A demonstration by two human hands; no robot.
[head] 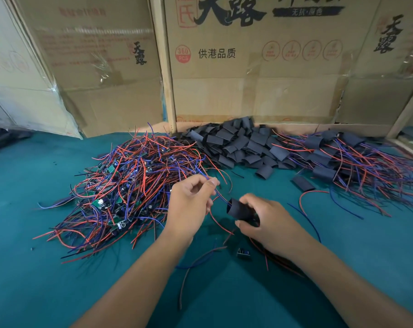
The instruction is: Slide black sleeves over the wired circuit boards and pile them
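A wall of tall printed brown cardboard cartons (pixel 260 67) closes off the back of the teal cloth-covered table (pixel 47 268). On it, from left to right, lie a big tangled heap of bare green circuit boards with red and blue wires (pixel 129 185), a mound of loose flat black tube sleeves (pixel 238 145), and a pile of boards already sleeved (pixel 338 157). The step in hand looks like threading: the left hand (pixel 189 207) pinches a blue and a red wire between thumb and fingertips, while the right hand (pixel 264 221) has its grip curled round one black sleeve (pixel 240 210), open mouth towards the wires. The next move likely calls for feeding those leads through, pulling the board inside, then adding it to the right-hand pile. One small dark component (pixel 244 253) lies loose nearby.
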